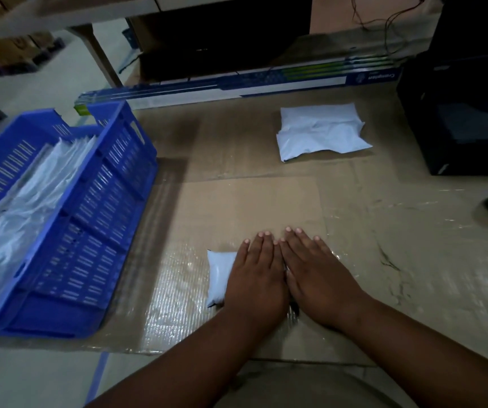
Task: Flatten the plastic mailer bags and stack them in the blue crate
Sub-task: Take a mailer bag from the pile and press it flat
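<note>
White mailer bag (218, 275), long axis near-to-far, under both flat hands.

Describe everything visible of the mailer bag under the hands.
The mailer bag is white, glossy plastic, lying on the cardboard-covered table right of the blue crate. Only its left portion shows, looking slightly puffed. The left hand and right hand lie side by side, fingers straight, pressing it flat and hiding the rest.
</note>
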{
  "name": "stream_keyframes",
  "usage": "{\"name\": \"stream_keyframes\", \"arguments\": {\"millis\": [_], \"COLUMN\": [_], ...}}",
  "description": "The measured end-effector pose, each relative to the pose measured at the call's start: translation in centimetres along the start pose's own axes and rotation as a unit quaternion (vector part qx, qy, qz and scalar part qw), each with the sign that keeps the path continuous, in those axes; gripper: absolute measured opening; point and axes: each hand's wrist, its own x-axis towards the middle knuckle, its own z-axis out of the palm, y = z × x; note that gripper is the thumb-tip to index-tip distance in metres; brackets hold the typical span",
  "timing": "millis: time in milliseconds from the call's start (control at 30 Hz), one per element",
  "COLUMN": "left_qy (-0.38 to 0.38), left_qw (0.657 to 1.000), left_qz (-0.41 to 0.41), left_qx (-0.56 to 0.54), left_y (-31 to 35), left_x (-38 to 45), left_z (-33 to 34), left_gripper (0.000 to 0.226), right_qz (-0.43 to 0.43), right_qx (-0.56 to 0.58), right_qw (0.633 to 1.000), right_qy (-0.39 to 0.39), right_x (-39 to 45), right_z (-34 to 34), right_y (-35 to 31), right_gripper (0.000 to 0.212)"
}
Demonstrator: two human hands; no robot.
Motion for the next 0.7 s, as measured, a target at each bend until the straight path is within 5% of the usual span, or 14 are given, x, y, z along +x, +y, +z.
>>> {"name": "stream_keyframes", "arguments": {"millis": [700], "left_qy": [-0.014], "left_qw": [0.999], "left_qz": [-0.009], "left_qx": [-0.034], "left_y": [-0.2], "left_x": [0.2], "left_z": [0.7], "left_gripper": [0.067], "right_qz": [-0.001], "right_qx": [0.022], "right_qw": [0.999], "right_qy": [0.033], "right_x": [0.2], "right_z": [1.1], "right_y": [0.4], "right_gripper": [0.069]}}
